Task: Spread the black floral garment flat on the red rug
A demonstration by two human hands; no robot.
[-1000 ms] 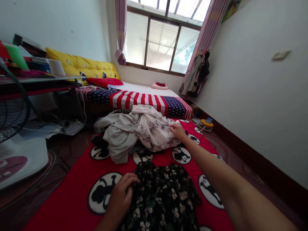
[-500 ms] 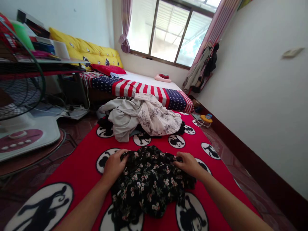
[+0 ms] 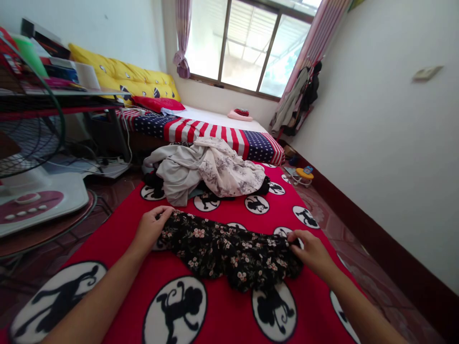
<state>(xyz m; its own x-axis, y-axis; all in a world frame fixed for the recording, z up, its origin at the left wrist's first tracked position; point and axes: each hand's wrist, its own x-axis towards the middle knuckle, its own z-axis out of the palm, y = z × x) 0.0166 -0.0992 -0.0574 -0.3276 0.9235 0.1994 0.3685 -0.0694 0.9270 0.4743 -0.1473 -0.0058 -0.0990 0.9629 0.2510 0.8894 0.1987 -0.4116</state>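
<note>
A black cloth garment with small pink and white flowers is stretched sideways between my two hands, its lower edge hanging in folds. My left hand pinches its upper left corner. At the other end, my right hand grips the upper right corner between thumb and fingers. Under the garment lies a red blanket printed with black monkeys in white circles. What kind of garment it is, I cannot tell.
Beyond the garment sits a heap of crumpled clothes, grey and white floral on top. A fan base stands on a round stool at left. Further back are a low bed and a yellow stool by the right wall.
My hands have moved apart, pulling the bunched floral garment out wide. Its lower part has come up off the near blanket, uncovering the monkey prints there.
</note>
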